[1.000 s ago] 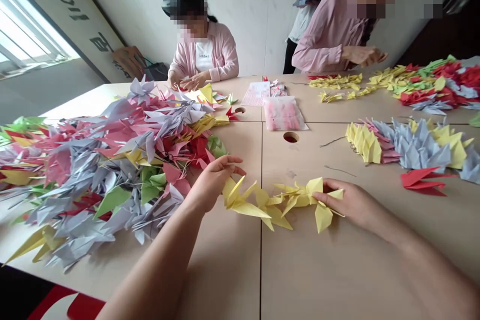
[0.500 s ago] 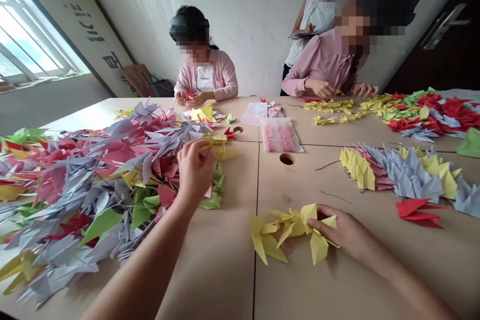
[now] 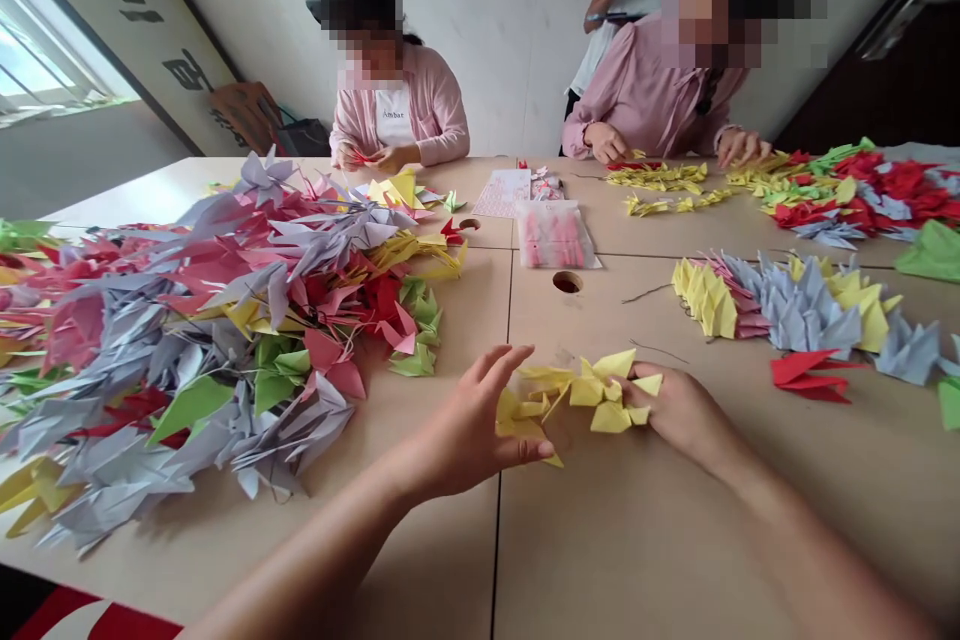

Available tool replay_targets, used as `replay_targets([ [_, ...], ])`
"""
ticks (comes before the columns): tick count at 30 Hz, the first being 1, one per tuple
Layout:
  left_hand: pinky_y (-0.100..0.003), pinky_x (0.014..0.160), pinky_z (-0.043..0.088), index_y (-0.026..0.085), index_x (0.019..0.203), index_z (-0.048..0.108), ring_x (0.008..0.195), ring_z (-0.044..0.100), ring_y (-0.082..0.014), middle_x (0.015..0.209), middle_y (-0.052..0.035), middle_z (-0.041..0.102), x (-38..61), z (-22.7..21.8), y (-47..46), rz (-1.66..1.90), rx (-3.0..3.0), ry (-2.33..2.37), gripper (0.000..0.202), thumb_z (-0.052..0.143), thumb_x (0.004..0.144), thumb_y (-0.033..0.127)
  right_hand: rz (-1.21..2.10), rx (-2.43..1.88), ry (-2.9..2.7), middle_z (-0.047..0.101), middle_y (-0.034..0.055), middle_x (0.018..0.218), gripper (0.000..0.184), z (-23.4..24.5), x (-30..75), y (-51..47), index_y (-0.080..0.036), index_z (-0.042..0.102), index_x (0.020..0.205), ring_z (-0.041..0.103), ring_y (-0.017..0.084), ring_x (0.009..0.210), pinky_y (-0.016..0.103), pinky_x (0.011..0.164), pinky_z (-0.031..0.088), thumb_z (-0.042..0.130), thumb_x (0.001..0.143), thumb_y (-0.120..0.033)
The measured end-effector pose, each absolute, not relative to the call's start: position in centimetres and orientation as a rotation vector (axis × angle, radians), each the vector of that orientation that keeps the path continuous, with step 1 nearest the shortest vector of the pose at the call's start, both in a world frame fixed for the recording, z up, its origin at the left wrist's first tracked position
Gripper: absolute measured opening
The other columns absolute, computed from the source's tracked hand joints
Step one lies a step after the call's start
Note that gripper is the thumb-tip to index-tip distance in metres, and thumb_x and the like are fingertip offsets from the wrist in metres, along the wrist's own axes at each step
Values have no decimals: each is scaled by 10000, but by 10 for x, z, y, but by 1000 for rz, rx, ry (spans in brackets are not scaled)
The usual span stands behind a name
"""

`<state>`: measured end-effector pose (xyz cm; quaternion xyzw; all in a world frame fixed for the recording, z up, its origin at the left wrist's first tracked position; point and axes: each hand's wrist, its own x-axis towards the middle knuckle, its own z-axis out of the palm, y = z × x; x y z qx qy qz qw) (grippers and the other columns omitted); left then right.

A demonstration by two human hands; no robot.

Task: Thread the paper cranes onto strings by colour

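Several yellow folded paper cranes lie in a row in front of me on the table. My right hand is closed on the crane at the right end, its fingertips partly hidden behind the paper. At the left end of the row, my left hand is open, thumb and fingers spread around a yellow crane; whether it touches the paper I cannot tell. Left of that hand spreads a large heap of paper cranes in grey, pink, red, green and yellow.
A string of grey and yellow cranes lies to the right, with a red crane before it. A clear bag of pink pieces sits beyond a round table hole. Two people sit opposite; another person stands behind.
My left hand has left the heap's edge and come down and right to the yellow cranes, its fingers now spread. My right hand keeps its hold. The view has tipped downward.
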<state>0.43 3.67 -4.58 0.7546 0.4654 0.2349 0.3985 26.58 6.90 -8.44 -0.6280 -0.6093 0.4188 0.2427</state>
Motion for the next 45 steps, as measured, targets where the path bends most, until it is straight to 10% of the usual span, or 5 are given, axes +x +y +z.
replay_targets([
  [6,-381,868,477,263,1256,510,983,562,-208,1264,-95,513,14,-65,37,759,1931,1343,547,501,743,73,1305,-1531,-1454,618,-4,625,267,-78,262,63,-187,677,861,544,164,574,260,522,397,619,749,-423],
  [11,-275,637,487,236,1143,585,649,535,-103,1074,-52,601,1,-60,46,909,1485,1453,425,595,722,174,1359,-1431,-1331,573,-13,615,325,-72,265,63,-159,650,783,465,118,539,237,500,343,658,726,-479],
  [32,-258,680,499,171,1152,539,742,618,-131,899,-46,654,-21,-60,55,1177,1165,1294,448,663,737,286,1500,-1406,-1426,642,23,792,294,-54,283,59,-185,662,848,520,127,645,220,581,405,624,798,-472],
  [38,-382,864,492,231,1371,317,1103,540,-233,1331,-155,463,-20,-68,52,864,1511,1370,646,559,824,473,1365,-1532,-1624,627,112,1120,636,-60,290,61,-193,475,1308,590,238,1035,287,794,505,556,807,-577],
  [45,-487,1025,370,295,1453,199,1258,401,-320,1447,-126,346,-5,-75,32,538,2224,1271,948,742,679,365,1541,-1489,-1903,512,65,1336,943,-60,288,47,-319,239,1463,646,224,929,328,784,557,750,675,-405],
])
